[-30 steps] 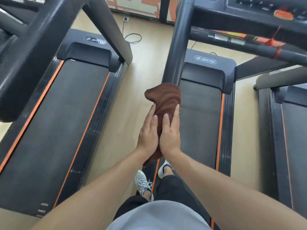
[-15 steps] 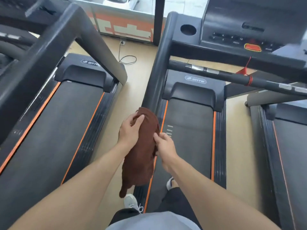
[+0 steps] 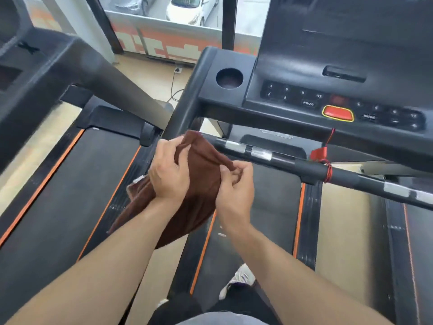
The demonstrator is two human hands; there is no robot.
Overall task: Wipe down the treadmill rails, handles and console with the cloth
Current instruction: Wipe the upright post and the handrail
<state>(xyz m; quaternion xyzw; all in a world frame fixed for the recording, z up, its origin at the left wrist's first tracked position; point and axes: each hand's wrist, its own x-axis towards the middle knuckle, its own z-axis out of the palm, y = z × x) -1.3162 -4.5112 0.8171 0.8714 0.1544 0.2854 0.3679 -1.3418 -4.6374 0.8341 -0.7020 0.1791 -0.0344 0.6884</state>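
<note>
Regripping cloth [image 3: 201,184] mid-air, we judge: left hand [image 3: 169,174] bunches its top edge, right hand [image 3: 236,184] pinches a fold. It hangs off the machine beside the crossbar handle [image 3: 304,164]. Handle and console [image 3: 328,99] look unwiped; rail status unclear.

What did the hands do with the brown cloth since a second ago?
Both hands lifted the brown cloth off the slanted post, where they had pressed it flat, and carried it up toward the crossbar handle. The left hand now grips it and the right hand pinches its edge, bunching it. The cloth stays in both hands; the console is untouched.
</note>
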